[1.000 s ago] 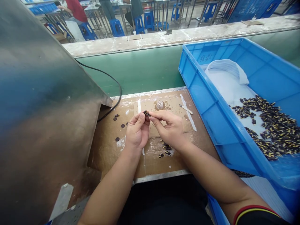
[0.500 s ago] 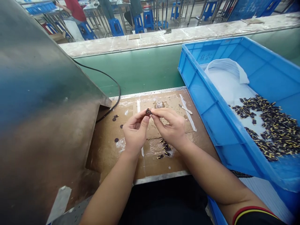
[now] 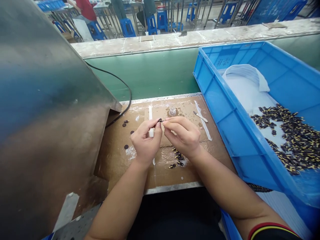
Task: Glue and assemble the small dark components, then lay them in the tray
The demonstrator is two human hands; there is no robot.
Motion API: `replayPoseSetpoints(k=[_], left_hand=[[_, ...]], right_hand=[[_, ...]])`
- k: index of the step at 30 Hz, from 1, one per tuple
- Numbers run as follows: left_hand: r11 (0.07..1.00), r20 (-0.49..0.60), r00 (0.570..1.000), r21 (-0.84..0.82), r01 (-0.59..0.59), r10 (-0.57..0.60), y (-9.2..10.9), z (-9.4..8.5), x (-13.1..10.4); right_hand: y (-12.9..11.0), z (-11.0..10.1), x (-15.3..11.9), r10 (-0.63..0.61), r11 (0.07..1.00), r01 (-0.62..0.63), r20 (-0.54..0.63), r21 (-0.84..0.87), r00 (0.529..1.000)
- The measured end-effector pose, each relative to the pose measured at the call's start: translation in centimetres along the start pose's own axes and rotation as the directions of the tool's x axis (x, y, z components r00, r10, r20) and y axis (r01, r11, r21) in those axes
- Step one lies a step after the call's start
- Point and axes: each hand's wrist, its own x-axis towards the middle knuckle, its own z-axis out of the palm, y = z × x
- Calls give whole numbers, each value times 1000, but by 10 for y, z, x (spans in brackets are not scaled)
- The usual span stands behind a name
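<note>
A large, shiny metal housing (image 3: 50, 110) slants up on the person's left, taking in more room than anything else nearby. On the person's right sits a deep blue plastic bin (image 3: 222, 106), with a white sheet (image 3: 241, 88) inside and a broad heap of small black-and-yellow parts (image 3: 297, 140). Beyond the work area run a green panel (image 3: 162, 73) and a pale, worn ledge (image 3: 212, 36). Between housing and bin is a brown, cardboard-covered tabletop (image 3: 162, 176), and the person's bare forearms reach over it. A black cable (image 3: 129, 93) curves down by the housing. Both hands meet above the middle of the tabletop, nearly closed: the left hand (image 3: 146, 140) pinches a small dark piece (image 3: 160, 120) between thumb and fingers, and the right hand (image 3: 183, 135) grips its other side with the fingertips. Its exact shape is too small to tell. Just beyond the right hand lie a light-handled blade (image 3: 201, 117) and a small clear plastic object (image 3: 172, 111). Nearer the person is a loose cluster of black-and-yellow parts (image 3: 179, 156); dark round discs (image 3: 126, 146) lie toward the housing.
</note>
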Motion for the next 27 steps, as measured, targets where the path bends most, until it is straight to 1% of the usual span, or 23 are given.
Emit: replayPoseSetpoints(k=[9,20,23,25,27], left_hand=[[994,-6,999,100,-49,50,-3,-1,-1],[987,-38,995,140,-81,87,-5,-1,0],[993,-7,999,112,-49,50,-4,-1,0],[999,44,999,33,-8,7,-2,-1,0],[998,96,995,-44,43,-38,-1,0,-1]], right_hand=[[-2,0,1,-32,999,32,19,3,999],[-2,0,-1,-39,999,37,59,30,998],[-4,0,0,21,998,-24,43,55,999],[-6,-1,3,128,989,-130,21,77,992],[-8,-2,5,250,964,-250,14,95,968]])
